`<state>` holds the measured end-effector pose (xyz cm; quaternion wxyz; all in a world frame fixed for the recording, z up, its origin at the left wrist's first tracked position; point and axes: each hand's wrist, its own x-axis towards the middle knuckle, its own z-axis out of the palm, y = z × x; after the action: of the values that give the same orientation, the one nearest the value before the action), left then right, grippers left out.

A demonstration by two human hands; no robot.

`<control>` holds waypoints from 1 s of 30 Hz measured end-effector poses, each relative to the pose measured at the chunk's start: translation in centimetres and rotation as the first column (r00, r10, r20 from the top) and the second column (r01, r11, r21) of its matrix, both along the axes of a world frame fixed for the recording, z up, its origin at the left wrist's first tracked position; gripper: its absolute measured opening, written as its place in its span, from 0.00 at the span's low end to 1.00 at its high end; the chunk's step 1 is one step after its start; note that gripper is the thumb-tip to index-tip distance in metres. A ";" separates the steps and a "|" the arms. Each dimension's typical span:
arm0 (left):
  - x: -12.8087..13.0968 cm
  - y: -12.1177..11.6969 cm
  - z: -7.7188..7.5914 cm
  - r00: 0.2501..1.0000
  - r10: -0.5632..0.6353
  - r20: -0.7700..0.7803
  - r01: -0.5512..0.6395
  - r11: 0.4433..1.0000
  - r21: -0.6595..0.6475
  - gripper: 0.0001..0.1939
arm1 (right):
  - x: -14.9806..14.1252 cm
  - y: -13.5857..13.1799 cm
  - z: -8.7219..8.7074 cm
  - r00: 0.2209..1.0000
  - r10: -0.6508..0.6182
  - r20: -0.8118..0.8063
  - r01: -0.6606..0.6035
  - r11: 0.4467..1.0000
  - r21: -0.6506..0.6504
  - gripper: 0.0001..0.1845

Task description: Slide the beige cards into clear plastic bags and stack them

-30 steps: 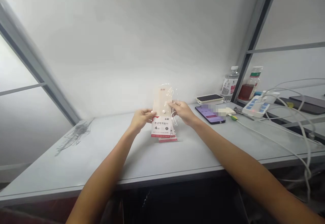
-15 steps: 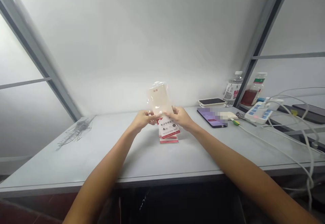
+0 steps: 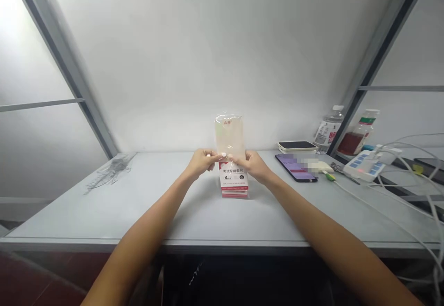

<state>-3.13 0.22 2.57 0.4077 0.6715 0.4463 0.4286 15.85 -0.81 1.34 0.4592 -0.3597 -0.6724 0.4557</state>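
I hold a clear plastic packet (image 3: 230, 145) upright over the grey desk (image 3: 194, 213); it carries a white and red printed label at its lower end. My left hand (image 3: 202, 161) pinches its left edge and my right hand (image 3: 252, 164) pinches its right edge, both at mid-height. Under the packet, more of the same red-edged packets (image 3: 236, 194) lie stacked on the desk.
A pile of clear plastic scraps (image 3: 110, 172) lies at the desk's back left. To the right are a dark phone (image 3: 296, 168), a white case (image 3: 297, 146), two bottles (image 3: 329, 130), a power strip (image 3: 364, 165) and several white cables (image 3: 402, 204).
The packet went from tilted to straight upright between both hands. My head lifted and turned slightly, so the desk sits lower and more centred in view.
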 end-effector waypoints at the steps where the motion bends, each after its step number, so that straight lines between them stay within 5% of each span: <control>1: 0.0 -0.1 0.1 1.000 -0.001 0.015 0.001 1.000 -0.001 0.22 | -0.1 0.0 0.0 1.000 -0.020 0.011 0.020 1.000 0.007 0.22; 8: -0.2 -0.6 1.1 0.932 -0.127 0.340 0.169 0.981 -0.099 0.29 | -0.3 -0.1 0.1 0.997 -0.058 -0.055 0.058 0.998 -0.001 0.23; 14: -0.4 -0.9 0.8 0.948 -0.241 0.209 0.245 0.969 0.004 0.20 | -0.8 -0.7 0.2 1.000 0.000 -0.026 0.001 1.000 0.022 0.23; 19: -0.3 -1.2 0.6 0.976 -0.202 0.084 0.202 0.979 0.013 0.21 | -1.1 -1.2 0.2 0.999 -0.028 0.046 0.026 0.999 0.042 0.22; 30: -0.3 -1.5 0.8 0.979 -0.165 0.119 0.169 0.985 -0.026 0.23 | -1.1 -1.4 0.1 0.994 -0.038 0.106 0.028 0.995 0.091 0.21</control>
<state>-3.38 -1.33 3.40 0.4798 0.6730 0.3714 0.4230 14.73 -2.19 1.42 0.4454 -0.3740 -0.7099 0.3972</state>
